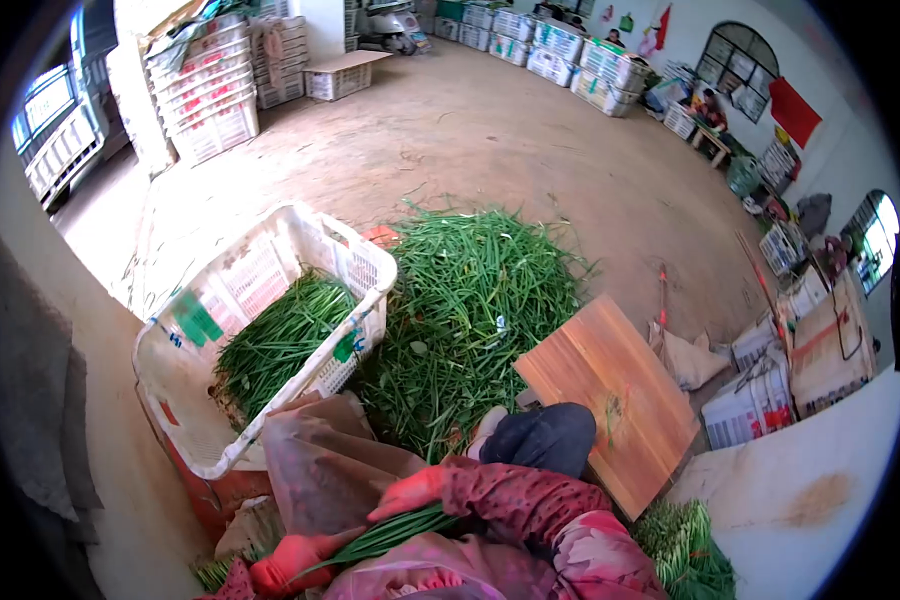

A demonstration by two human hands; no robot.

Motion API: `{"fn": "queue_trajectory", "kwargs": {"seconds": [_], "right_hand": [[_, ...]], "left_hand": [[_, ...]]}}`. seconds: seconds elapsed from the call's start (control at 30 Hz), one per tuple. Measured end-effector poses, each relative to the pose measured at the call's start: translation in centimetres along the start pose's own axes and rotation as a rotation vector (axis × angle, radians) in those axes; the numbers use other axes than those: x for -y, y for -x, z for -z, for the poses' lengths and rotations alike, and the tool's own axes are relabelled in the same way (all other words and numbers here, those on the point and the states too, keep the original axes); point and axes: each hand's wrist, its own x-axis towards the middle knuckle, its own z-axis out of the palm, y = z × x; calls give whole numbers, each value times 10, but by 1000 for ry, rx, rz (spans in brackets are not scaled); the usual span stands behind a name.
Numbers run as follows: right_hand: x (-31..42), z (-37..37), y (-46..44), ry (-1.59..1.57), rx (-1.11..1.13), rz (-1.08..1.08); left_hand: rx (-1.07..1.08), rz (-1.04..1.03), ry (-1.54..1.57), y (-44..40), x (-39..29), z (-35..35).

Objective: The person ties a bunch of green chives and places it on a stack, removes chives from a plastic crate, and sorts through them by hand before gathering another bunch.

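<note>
A bunch of long green chive-like stalks (395,532) lies across my lap. My left hand (298,562), in a red-orange glove, is closed around its left end. My right hand (408,496), gloved the same way, lies over the upper side of the bunch with its fingers pressed together on the stalks; the fingertips are partly hidden. Ahead of my knees spreads a big loose heap of green stalks (480,300) on the floor. To its left, a tilted white plastic crate (238,268) holds more stalks (285,335), laid roughly parallel.
A wooden board (610,390) sits right of my knee, with a few green scraps on it. Bundled stalks (682,545) are at lower right. Stacked crates (210,100) stand at the back left, and more crates (555,50) line the far wall. A person (708,108) sits at far right.
</note>
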Motion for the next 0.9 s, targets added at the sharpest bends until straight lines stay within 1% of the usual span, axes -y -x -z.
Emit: {"fn": "queue_trajectory", "kwargs": {"seconds": [0.03,0.07,0.13,0.2,0.27,0.37,0.4,0.43,0.5,0.53,0.57,0.6,0.63,0.67,0.7,0.73,0.77,0.8,0.87,0.9], "right_hand": [[-28,0,11,-144,78,-106],[-35,-2,28,-255,79,-163],[-36,-7,71,-477,-47,-223],[-20,-13,106,-641,-218,-219],[-4,-16,125,-716,-380,-222],[4,-8,107,-632,-578,-319],[2,-5,97,-556,-690,-394],[-16,-6,87,-367,-781,-286],[-59,11,69,-215,-847,-380],[-76,19,66,364,-726,-300],[-93,27,64,966,-707,-207],[-88,33,68,893,-719,-218],[-81,40,73,819,-733,-228],[-77,55,87,750,-824,-258],[-72,61,106,396,-1039,-365],[-65,62,127,-112,-1316,-405],[-64,64,145,-457,-1503,-347],[-82,72,169,-847,-1421,-92],[-66,71,173,-584,-1519,-280],[-48,66,164,-413,-1413,-348]], "left_hand": [[8,-23,98,4,3,-2],[10,1,190,3,6,-3],[-7,146,335,4,15,-6],[-42,292,475,2,24,-10],[-85,401,594,6,37,-19],[-153,496,722,13,55,-37],[-175,516,757,18,62,-45],[-199,530,791,20,68,-52],[-244,544,848,28,86,-65],[-265,544,873,31,90,-71],[-274,564,897,33,102,-77],[-304,423,870,23,63,-62],[-251,559,963,24,56,-57],[-291,478,939,23,54,-57],[-295,485,1092,24,48,-56],[-292,504,1190,32,78,-72],[-314,499,1155,35,78,-73],[-279,511,1095,40,95,-80],[-256,561,1165,42,100,-80],[-250,572,1173,43,100,-80]]}}
